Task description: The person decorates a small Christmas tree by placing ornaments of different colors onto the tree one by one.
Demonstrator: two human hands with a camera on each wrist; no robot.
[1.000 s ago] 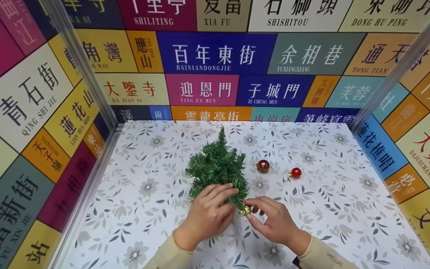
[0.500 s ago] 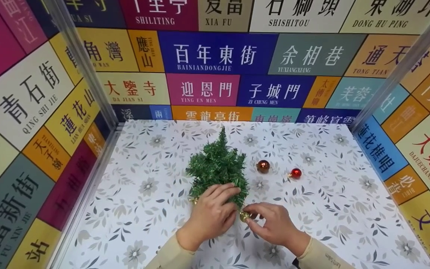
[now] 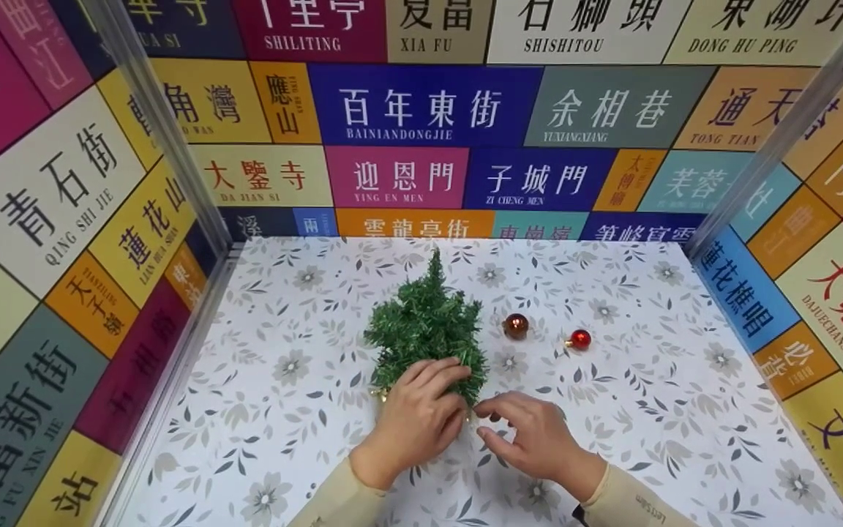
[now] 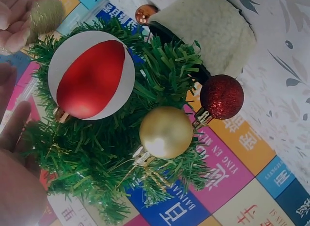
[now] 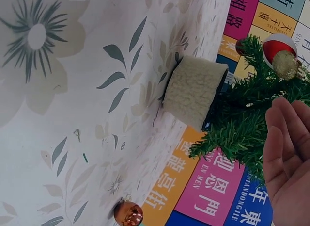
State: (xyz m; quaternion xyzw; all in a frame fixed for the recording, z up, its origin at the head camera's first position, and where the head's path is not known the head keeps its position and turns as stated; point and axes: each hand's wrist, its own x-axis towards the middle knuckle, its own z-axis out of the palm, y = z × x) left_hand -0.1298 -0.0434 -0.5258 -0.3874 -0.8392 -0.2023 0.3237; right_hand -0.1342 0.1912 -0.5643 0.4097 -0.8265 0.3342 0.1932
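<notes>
"What stands on the flowered table (image 3: 648, 424)?"

"My Christmas tree (image 3: 425, 322), upright at its middle."

"And your hands?"

"My left hand (image 3: 421, 417) rests against the branches; whether it grips, I cannot tell. My right hand (image 3: 527, 432), pinching half a second ago, now has its fingers parted, nothing grasped."

"What was pinched?"

"The gold ball (image 5: 286, 65), now beside the branches."
</notes>
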